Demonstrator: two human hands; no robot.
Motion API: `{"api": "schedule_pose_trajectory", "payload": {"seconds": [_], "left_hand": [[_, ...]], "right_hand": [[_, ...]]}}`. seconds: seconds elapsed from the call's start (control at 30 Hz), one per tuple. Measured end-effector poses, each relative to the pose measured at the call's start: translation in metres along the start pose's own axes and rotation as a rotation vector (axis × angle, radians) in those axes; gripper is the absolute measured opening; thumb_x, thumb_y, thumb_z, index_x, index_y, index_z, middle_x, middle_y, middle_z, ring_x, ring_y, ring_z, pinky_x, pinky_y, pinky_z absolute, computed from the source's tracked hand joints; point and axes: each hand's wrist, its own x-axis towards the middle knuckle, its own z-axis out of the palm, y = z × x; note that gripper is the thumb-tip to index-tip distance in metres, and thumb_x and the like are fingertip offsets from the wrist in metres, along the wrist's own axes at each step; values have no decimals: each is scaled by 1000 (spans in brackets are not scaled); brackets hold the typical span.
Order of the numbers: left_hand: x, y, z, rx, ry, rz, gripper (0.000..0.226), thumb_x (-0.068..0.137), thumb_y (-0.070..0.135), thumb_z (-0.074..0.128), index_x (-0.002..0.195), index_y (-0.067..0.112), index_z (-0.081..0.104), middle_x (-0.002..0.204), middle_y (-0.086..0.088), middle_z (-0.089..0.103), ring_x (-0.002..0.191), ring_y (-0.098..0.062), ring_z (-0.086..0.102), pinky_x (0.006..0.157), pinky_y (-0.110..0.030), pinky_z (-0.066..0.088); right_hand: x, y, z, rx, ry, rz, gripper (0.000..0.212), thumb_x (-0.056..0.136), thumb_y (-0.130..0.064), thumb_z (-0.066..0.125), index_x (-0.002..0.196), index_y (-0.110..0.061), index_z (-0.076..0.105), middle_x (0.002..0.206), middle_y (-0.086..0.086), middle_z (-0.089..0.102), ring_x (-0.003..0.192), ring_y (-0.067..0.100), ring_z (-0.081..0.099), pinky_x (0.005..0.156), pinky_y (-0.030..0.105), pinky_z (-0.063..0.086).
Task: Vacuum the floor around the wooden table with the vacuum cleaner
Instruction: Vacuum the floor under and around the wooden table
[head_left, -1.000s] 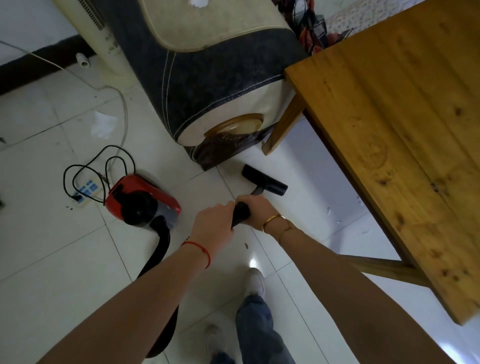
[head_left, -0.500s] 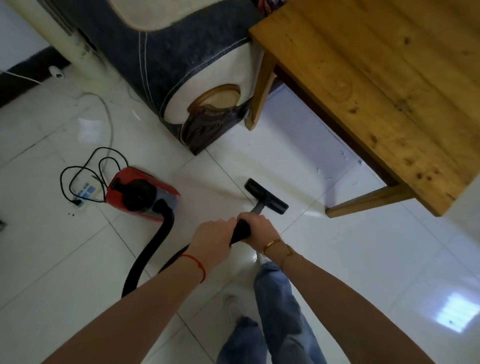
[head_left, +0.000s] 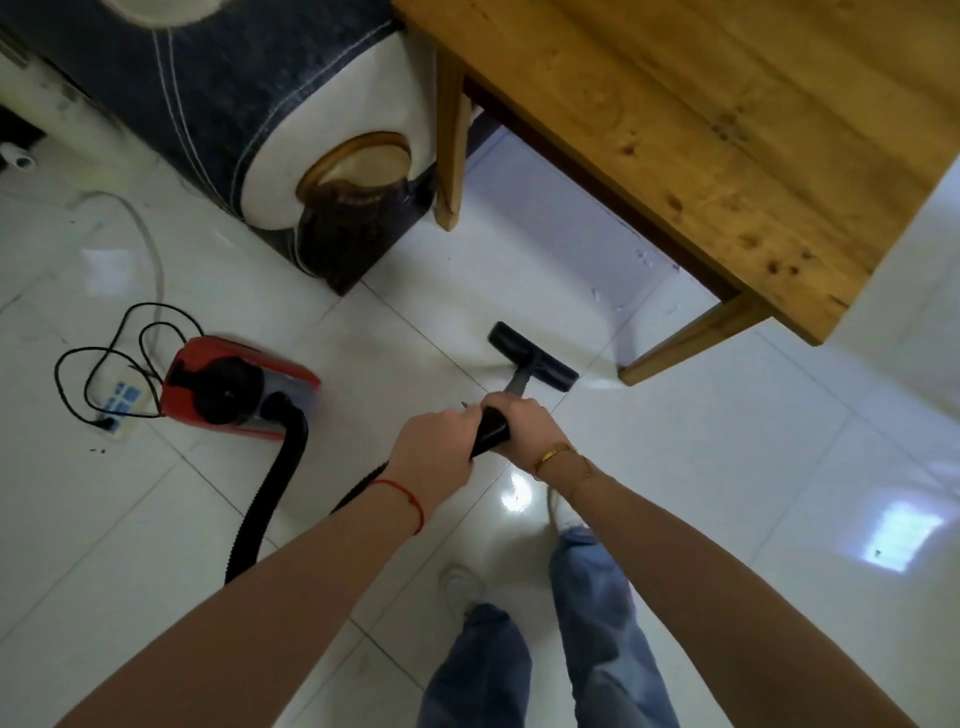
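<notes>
A red canister vacuum cleaner (head_left: 236, 387) sits on the white tiled floor at the left, its black ribbed hose (head_left: 270, 478) curving back toward me. Both hands grip the black vacuum wand (head_left: 491, 428): my left hand (head_left: 434, 452) behind, my right hand (head_left: 522, 428) in front. The black floor nozzle (head_left: 532, 356) rests flat on the tiles just left of the wooden table's near leg (head_left: 691, 335). The wooden table (head_left: 701, 124) fills the upper right.
A dark and cream sofa arm (head_left: 270, 119) stands at the top, beside the table's far leg (head_left: 449, 140). A power strip (head_left: 119, 405) with looped black cord (head_left: 93, 358) lies left of the vacuum. My jeans and white shoes (head_left: 462, 587) are below. Open tiles stretch to the right.
The view has shifted back and rightward; the table now sits higher and its near leg shows fully. The nozzle has pulled away from the sofa toward the table's near leg. Both hands keep their grip.
</notes>
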Motion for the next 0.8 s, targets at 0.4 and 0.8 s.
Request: {"api": "schedule_pose_trajectory", "payload": {"seconds": [0.4, 0.8], "left_hand": [[117, 73, -32, -12, 104, -22, 33, 90, 21, 58, 120, 13, 46, 96, -4, 60, 71, -17, 51, 63, -26, 38], [150, 98, -40, -87, 113, -57, 32, 90, 20, 59, 119, 14, 48, 91, -2, 58, 73, -18, 55, 63, -24, 38]], "right_hand": [[47, 93, -95, -76, 61, 39, 22, 79, -15, 70, 99, -10, 61, 96, 6, 67, 87, 26, 64, 75, 31, 50], [65, 123, -127, -146, 22, 16, 21, 80, -16, 69, 98, -11, 60, 95, 7, 67, 84, 25, 65, 71, 28, 48]]}}
